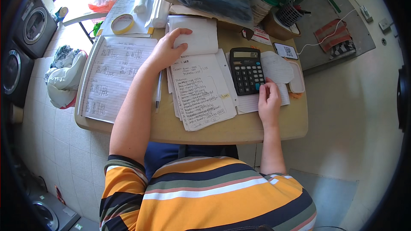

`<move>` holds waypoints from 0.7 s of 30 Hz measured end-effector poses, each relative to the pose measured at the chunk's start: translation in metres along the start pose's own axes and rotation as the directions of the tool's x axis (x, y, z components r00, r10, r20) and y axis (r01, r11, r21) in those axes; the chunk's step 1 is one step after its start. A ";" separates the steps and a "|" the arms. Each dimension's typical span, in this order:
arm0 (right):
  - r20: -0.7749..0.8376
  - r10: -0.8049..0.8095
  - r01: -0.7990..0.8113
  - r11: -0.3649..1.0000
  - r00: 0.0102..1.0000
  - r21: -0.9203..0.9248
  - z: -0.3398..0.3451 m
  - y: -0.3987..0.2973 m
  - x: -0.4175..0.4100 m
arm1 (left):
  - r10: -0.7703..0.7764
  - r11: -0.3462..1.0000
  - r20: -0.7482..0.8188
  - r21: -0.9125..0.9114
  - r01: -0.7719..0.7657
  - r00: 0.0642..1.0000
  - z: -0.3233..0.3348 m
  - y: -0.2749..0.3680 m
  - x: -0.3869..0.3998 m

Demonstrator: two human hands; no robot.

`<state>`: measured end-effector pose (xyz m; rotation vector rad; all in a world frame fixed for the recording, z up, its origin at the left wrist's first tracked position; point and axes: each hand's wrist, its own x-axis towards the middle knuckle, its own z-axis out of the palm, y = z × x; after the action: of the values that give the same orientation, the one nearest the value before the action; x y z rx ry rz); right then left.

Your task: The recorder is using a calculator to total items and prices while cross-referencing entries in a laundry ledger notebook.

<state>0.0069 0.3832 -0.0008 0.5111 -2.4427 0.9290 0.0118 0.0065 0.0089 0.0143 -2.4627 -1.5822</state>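
My left hand (170, 49) rests on the turned-up blank leaf (200, 37) of a stack of handwritten sheets (205, 99), thumb and fingers spread. The sheets carry lists with many lines struck through. At the lower right corner of a black desktop calculator (245, 73) is my right hand (269, 101), its fingers curled and its thumb by the keys. Whether it grips the edge or only touches it is hard to tell. Left of the stack lie a pen (159, 91) and a lined notebook page (96, 80) with handwriting, partly behind my left forearm.
Tape roll (122, 24), white plastic rolls (160, 11) and a bagged dark bundle (215, 1) line the table's (192, 137) far side. A phone (285, 51) with a cable, a plastic lid (297, 77) and a pen basket (289, 14) are at right. Laundry (64, 77) lies on the floor.
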 end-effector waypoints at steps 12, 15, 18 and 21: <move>0.076 0.038 -0.041 0.998 0.996 0.040 0.001 0.001 -0.002 | -0.140 0.954 0.013 -0.267 0.138 0.990 -0.003 -0.003 0.003; 0.091 0.032 -0.035 0.999 0.995 0.031 0.000 -0.001 -0.002 | -0.147 0.944 0.004 -0.299 0.141 0.989 -0.003 -0.005 0.003; 0.094 0.015 -0.017 1.000 0.995 0.022 0.000 -0.004 -0.001 | -0.152 0.944 0.004 -0.296 0.146 0.988 -0.003 -0.005 0.003; 0.094 0.001 -0.002 1.000 0.996 0.012 -0.001 -0.005 -0.001 | -0.157 0.946 0.006 -0.288 0.152 0.988 -0.003 -0.002 0.002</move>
<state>0.0100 0.3803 0.0019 0.5688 -2.5232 0.9407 0.0101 0.0025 0.0086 0.1790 -2.2416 -1.9838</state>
